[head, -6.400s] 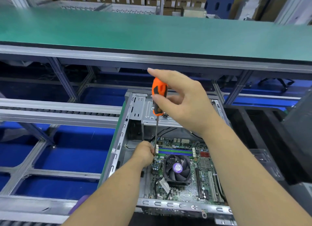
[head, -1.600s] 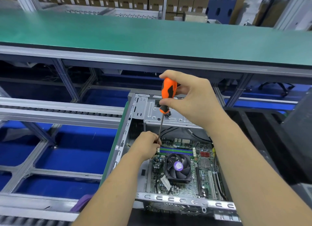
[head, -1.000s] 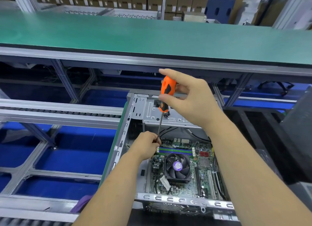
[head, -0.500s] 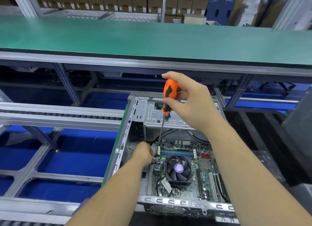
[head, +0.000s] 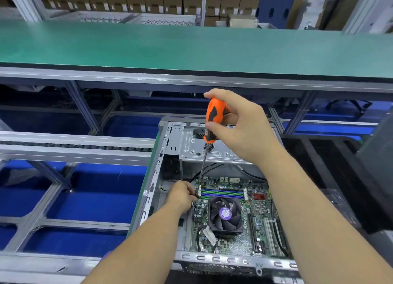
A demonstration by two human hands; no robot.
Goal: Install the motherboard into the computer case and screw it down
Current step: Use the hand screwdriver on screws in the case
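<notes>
Below green benchtop (head: 191,48), green motherboard (head: 234,239) lies in case (head: 176,139); right hand (head: 240,126) grips screwdriver (head: 213,118).

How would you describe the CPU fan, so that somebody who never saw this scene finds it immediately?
Look inside the open metal case below the green bench, where the motherboard lies flat. Near the board's middle, just below the blue and green memory sticks, sits the fan. It is the only round, black, bladed part, with a purple sticker on its hub.
</notes>
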